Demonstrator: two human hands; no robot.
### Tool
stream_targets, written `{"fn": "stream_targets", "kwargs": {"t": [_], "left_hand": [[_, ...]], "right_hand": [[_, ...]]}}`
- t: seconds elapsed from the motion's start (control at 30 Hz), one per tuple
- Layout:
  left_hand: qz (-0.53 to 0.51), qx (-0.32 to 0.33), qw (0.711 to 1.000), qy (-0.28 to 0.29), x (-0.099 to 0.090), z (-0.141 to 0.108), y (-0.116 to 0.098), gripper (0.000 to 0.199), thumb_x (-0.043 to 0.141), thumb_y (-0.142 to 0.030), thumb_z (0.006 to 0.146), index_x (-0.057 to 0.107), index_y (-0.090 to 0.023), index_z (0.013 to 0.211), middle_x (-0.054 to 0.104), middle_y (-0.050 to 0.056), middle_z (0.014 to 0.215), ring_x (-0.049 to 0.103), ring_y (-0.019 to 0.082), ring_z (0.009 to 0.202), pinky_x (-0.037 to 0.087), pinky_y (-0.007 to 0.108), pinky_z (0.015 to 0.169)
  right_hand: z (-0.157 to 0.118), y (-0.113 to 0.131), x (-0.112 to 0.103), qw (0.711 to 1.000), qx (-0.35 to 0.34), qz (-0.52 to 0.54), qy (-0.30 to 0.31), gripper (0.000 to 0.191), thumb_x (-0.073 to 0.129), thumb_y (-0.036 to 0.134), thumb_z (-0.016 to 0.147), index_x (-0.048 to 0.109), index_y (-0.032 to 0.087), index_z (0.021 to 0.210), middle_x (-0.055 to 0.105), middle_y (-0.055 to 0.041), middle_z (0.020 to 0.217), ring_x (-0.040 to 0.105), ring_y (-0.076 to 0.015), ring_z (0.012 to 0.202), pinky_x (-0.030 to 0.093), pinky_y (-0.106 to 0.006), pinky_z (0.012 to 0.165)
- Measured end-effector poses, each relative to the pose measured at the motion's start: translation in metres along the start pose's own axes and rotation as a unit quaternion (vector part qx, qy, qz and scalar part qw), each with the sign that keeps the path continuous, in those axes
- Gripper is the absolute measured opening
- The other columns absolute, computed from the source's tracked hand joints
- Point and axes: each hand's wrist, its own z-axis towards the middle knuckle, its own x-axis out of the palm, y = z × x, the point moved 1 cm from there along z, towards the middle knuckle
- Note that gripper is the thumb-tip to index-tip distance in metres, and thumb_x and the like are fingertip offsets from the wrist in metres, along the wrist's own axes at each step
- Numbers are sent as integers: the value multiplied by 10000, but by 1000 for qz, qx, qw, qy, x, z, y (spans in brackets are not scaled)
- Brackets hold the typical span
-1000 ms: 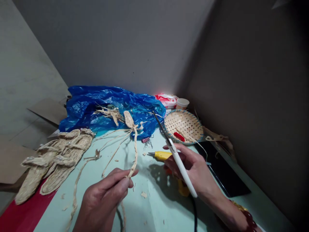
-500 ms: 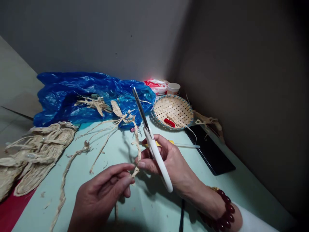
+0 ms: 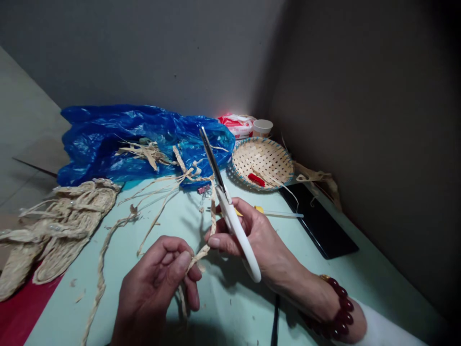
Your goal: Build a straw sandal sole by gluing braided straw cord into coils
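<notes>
My left hand (image 3: 162,283) pinches a pale braided straw cord (image 3: 203,251) between thumb and fingers. A little higher, my right hand (image 3: 252,235) pinches the same cord between thumb and forefinger. White-handled scissors (image 3: 236,226) also rest in my right hand, blades closed and pointing up and away. The cord rises from my fingers behind the blades to a woven straw piece (image 3: 179,158) with loose strands, in front of the blue bag. Below my left hand a tail of straw hangs down, partly hidden by the fingers.
Woven straw sandals (image 3: 68,226) lie at left beside a loose twisted cord (image 3: 101,269). A blue plastic bag (image 3: 93,129) holding straw scraps is at the back. A bamboo basket (image 3: 261,154), paper cup (image 3: 262,126) and black tablet-like slab (image 3: 324,226) are on the right.
My left hand has shifted its pinch on the cord, its fingers now curled more tightly. The woven piece at the cord's far end has turned. My right hand still holds the scissors and cord.
</notes>
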Motion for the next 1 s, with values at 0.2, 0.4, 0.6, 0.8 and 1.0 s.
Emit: {"fn": "stream_targets", "kwargs": {"t": [0.2, 0.4, 0.6, 0.8, 1.0], "left_hand": [[-48, -67, 996, 17, -1, 2, 0, 431, 808, -589, 705, 600, -216, 758, 603, -53, 471, 446, 68, 339, 319, 160, 386], [-80, -92, 989, 86, -5, 7, 5, 397, 816, -582, 706, 755, -204, 809, 659, -8, 572, 487, 65, 457, 385, 155, 479], [-14, -72, 997, 29, -12, 7, 8, 376, 859, -562, 643, 840, -239, 836, 666, 5, 573, 531, 110, 549, 433, 164, 521], [9, -17, 997, -77, -18, 7, -4, 306, 862, -500, 633, 859, -251, 811, 696, 3, 599, 560, 113, 573, 455, 143, 547], [-112, -64, 982, -137, -21, 12, -10, 307, 948, -431, 508, 803, -225, 683, 667, -16, 555, 548, 112, 564, 450, 146, 518]], "right_hand": [[0, 0, 0, 1000, -2, -8, 4, 621, 975, 212, 573, 542, 209, 1017, 712, 60, 722, 583, -78, 578, 476, -190, 575], [2, 5, -7, 996, -63, -44, -55, 536, 964, 320, 611, 569, 230, 963, 712, 56, 759, 643, -107, 675, 503, -210, 627], [2, 12, -10, 987, -77, -127, -62, 497, 913, 350, 678, 561, 231, 1009, 705, 38, 783, 623, -121, 686, 511, -221, 633], [-15, 33, -18, 849, -234, -470, -57, 190, 665, 172, 825, 637, 235, 1003, 638, 33, 725, 525, -122, 563, 421, -233, 522], [-35, 46, -27, 716, -272, -641, 43, 528, 476, 42, 611, 606, 257, 1075, 695, 3, 778, 638, -172, 625, 475, -258, 562]]}}
